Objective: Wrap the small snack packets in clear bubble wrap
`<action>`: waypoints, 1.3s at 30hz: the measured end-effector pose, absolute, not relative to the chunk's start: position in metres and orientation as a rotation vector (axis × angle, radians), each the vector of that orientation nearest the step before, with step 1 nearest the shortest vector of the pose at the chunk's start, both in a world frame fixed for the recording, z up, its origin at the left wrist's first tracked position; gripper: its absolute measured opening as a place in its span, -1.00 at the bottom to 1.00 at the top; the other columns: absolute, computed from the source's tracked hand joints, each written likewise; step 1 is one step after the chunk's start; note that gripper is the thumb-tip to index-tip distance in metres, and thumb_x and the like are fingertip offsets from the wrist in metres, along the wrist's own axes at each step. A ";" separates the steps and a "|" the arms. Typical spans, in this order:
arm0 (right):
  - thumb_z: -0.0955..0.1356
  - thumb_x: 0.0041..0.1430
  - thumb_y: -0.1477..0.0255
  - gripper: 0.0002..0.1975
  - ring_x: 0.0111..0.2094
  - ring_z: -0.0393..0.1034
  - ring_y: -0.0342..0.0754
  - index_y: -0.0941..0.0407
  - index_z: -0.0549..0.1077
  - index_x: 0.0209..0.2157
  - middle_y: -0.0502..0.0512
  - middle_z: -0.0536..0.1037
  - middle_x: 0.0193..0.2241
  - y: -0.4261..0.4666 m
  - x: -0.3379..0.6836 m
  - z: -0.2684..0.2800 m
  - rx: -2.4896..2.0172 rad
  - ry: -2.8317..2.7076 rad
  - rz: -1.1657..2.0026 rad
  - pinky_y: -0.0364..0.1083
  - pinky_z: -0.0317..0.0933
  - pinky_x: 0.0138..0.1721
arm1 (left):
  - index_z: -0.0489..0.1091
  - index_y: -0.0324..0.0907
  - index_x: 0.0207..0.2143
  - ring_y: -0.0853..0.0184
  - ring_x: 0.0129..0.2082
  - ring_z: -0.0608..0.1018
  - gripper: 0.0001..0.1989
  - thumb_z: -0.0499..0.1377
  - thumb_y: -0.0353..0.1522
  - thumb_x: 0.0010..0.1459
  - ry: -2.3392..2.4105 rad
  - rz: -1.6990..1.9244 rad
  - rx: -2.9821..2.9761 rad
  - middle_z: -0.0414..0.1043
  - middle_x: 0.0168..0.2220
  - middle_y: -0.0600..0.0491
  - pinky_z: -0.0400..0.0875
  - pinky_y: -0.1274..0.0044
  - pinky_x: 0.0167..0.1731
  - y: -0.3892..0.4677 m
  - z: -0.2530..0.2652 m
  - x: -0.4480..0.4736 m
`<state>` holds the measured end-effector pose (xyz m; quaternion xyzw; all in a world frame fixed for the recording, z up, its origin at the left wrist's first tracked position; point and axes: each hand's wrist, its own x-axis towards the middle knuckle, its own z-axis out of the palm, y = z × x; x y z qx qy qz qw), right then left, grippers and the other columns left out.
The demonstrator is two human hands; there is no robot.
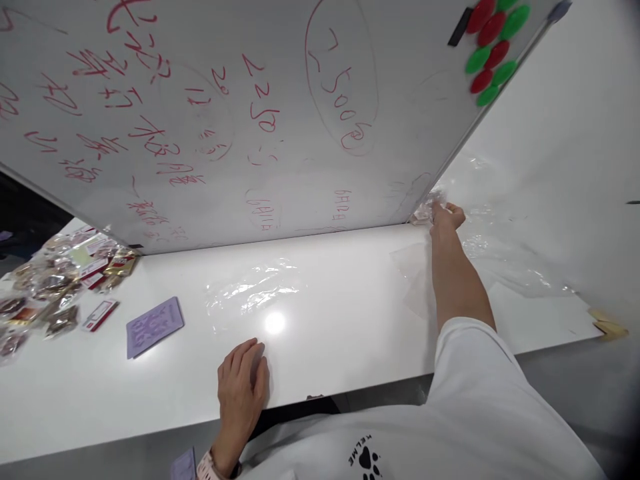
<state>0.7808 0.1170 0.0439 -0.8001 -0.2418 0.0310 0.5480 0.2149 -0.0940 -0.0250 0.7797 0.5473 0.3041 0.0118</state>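
Observation:
My left hand (243,380) rests on the white table near its front edge. Its fingers lie loosely extended and hold nothing. Just beyond it, a clear plastic bag (255,287) lies flat, shiny with reflections. My right arm is stretched far out to the right, past the whiteboard's lower corner. There my right hand (449,217) is closed on crumpled clear plastic (425,208); the fingertips are partly hidden. To the left of my left hand lies a flat purple packet (155,327) with a printed pattern.
A whiteboard (290,180) with red handwriting stands across the table, red and green magnets (493,50) at its upper right. Small clear-wrapped packets (55,277) are piled at the left. More clear plastic (515,260) spreads at the right. Another purple packet (183,465) shows below the table edge.

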 end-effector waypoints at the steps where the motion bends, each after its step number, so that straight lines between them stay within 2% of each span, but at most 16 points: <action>1: 0.35 0.15 0.43 -0.85 -0.35 0.30 -0.16 0.23 0.43 -0.27 0.15 0.48 -0.31 0.120 0.784 0.043 -1.974 -0.565 0.065 -0.11 0.18 -0.31 | 0.35 -0.08 0.01 0.08 0.00 0.49 -0.74 0.11 -0.43 0.27 1.703 0.946 2.442 0.49 0.00 -0.06 0.36 0.24 -0.06 -0.094 -0.025 0.215; 5: 0.50 -0.10 0.52 -0.67 -0.17 0.33 -0.02 0.30 0.50 -0.23 0.38 0.51 -0.17 0.120 0.791 0.044 -2.205 -0.518 0.118 0.05 0.12 -0.11 | 0.38 -0.12 -0.02 0.10 -0.02 0.49 -0.75 0.12 -0.45 0.26 1.693 0.955 2.473 0.48 -0.01 -0.07 0.36 0.26 -0.06 -0.092 -0.026 0.215; 7: 0.49 -0.08 0.56 -0.56 0.03 0.25 0.07 0.28 0.50 -0.09 0.49 0.42 0.04 0.111 0.785 0.045 -2.266 -0.545 0.058 0.13 0.02 0.03 | 0.40 -0.14 -0.05 0.11 -0.02 0.48 -0.78 0.13 -0.47 0.26 1.694 0.962 2.488 0.49 -0.02 -0.08 0.36 0.28 -0.05 -0.093 -0.025 0.216; 9: 0.44 0.02 0.59 -0.48 0.18 0.09 0.11 0.24 0.44 0.07 0.48 0.29 0.19 0.096 0.767 0.041 -2.269 -0.673 -0.119 0.15 -0.10 0.14 | 0.41 -0.16 -0.06 0.12 -0.01 0.47 -0.79 0.13 -0.48 0.26 1.693 0.952 2.493 0.49 -0.02 -0.09 0.35 0.28 -0.02 -0.094 -0.023 0.217; 10: 0.40 0.08 0.59 -0.49 0.20 0.05 0.11 0.24 0.41 0.11 0.46 0.28 0.20 0.086 0.753 0.037 -2.231 -0.791 -0.221 0.15 -0.13 0.17 | 0.41 -0.16 -0.07 0.12 0.00 0.47 -0.79 0.12 -0.49 0.26 1.690 0.937 2.489 0.48 -0.01 -0.09 0.34 0.28 -0.01 -0.095 -0.022 0.218; 12: 0.30 0.20 0.55 -0.59 0.16 0.12 0.14 0.30 0.42 0.09 0.48 0.38 0.10 0.064 0.714 0.024 -2.069 -1.137 -0.311 0.17 -0.07 0.18 | 0.41 -0.17 -0.08 0.12 0.02 0.46 -0.80 0.11 -0.49 0.27 1.679 0.906 2.472 0.47 -0.01 -0.10 0.33 0.28 0.00 -0.097 -0.020 0.218; 14: 0.20 0.32 0.44 -0.63 0.04 0.26 0.15 0.30 0.45 0.03 0.46 0.48 -0.03 0.046 0.661 0.008 -1.838 -1.532 -0.113 0.18 0.09 0.11 | 0.41 -0.16 -0.09 0.12 0.03 0.45 -0.81 0.10 -0.49 0.27 1.673 0.888 2.447 0.47 0.00 -0.10 0.33 0.28 0.00 -0.097 -0.018 0.219; 16: 0.25 0.33 0.25 -0.64 -0.01 0.37 0.08 0.12 0.51 -0.01 0.25 0.55 -0.04 0.035 0.595 -0.007 -1.675 -1.810 0.088 0.10 0.23 0.07 | 0.42 -0.15 -0.10 0.11 0.04 0.45 -0.81 0.10 -0.49 0.27 1.662 0.892 2.416 0.47 0.00 -0.10 0.34 0.27 0.00 -0.098 -0.016 0.220; 17: 0.27 0.31 0.17 -0.60 0.08 0.34 0.08 0.05 0.48 0.06 0.19 0.52 0.06 0.034 0.560 -0.014 -1.595 -1.929 0.152 0.10 0.21 0.13 | 0.42 -0.15 -0.11 0.11 0.05 0.45 -0.81 0.10 -0.49 0.27 1.654 0.901 2.401 0.47 0.00 -0.09 0.34 0.26 0.00 -0.098 -0.016 0.220; 20: 0.26 0.28 -0.01 -0.33 0.38 -0.01 0.18 0.02 0.24 0.32 0.15 0.14 0.38 0.037 0.465 -0.025 -1.389 -2.346 0.300 0.22 -0.03 0.32 | 0.42 -0.15 -0.09 0.13 0.07 0.45 -0.80 0.10 -0.48 0.26 1.610 0.963 2.316 0.47 0.01 -0.09 0.36 0.24 0.03 -0.101 -0.017 0.219; 22: 0.20 0.29 -0.08 -0.24 0.43 -0.16 0.18 0.03 0.11 0.38 0.16 -0.02 0.42 0.036 0.423 -0.028 -1.349 -2.504 0.355 0.26 -0.18 0.37 | 0.40 -0.16 -0.02 0.16 0.08 0.44 -0.76 0.10 -0.45 0.27 1.603 1.054 2.202 0.45 0.04 -0.11 0.39 0.25 0.05 -0.104 -0.017 0.213; 25: 0.13 0.30 -0.13 -0.19 0.44 -0.23 0.14 0.00 0.01 0.42 0.15 -0.09 0.44 0.019 0.399 -0.031 -1.307 -2.604 0.383 0.24 -0.26 0.40 | 0.34 -0.18 0.09 0.14 0.17 0.39 -0.68 0.09 -0.38 0.31 1.713 1.189 2.046 0.36 0.13 -0.17 0.37 0.21 0.12 -0.108 -0.016 0.187; 28: 0.11 0.31 -0.12 -0.20 0.44 -0.25 0.10 -0.03 -0.07 0.43 0.12 -0.12 0.44 -0.016 0.406 -0.035 -1.305 -2.610 0.358 0.19 -0.24 0.40 | 0.27 -0.22 0.18 0.05 0.33 0.21 -0.59 0.08 -0.28 0.32 1.907 1.191 2.060 0.21 0.27 -0.25 0.18 0.10 0.26 -0.098 -0.010 0.141; 31: 0.11 0.32 -0.10 -0.19 0.44 -0.25 0.11 0.01 -0.11 0.44 0.16 -0.13 0.44 -0.057 0.418 -0.035 -1.372 -2.593 0.318 0.19 -0.20 0.40 | 0.15 -0.25 0.29 -0.03 0.44 -0.09 -0.40 0.11 -0.17 0.29 2.056 0.959 2.179 -0.10 0.42 -0.27 -0.12 0.03 0.35 -0.065 -0.001 0.090; 34: 0.12 0.34 -0.07 -0.21 0.44 -0.21 0.11 0.04 -0.10 0.44 0.21 -0.08 0.43 -0.092 0.423 -0.031 -1.428 -2.572 0.275 0.20 -0.14 0.38 | 0.01 -0.28 0.38 -0.08 0.45 -0.27 -0.21 0.13 -0.07 0.24 2.157 0.584 2.196 -0.34 0.46 -0.26 -0.27 -0.01 0.35 -0.021 0.005 0.049; 39: 0.13 0.40 0.03 -0.33 0.41 -0.07 0.11 0.00 0.00 0.41 0.19 0.03 0.41 -0.132 0.425 -0.023 -1.509 -2.514 0.215 0.18 0.02 0.31 | -0.11 -0.27 0.42 -0.16 0.44 -0.15 -0.07 0.06 0.08 0.21 2.051 0.068 2.103 -0.23 0.45 -0.29 -0.19 -0.07 0.30 0.024 0.005 0.016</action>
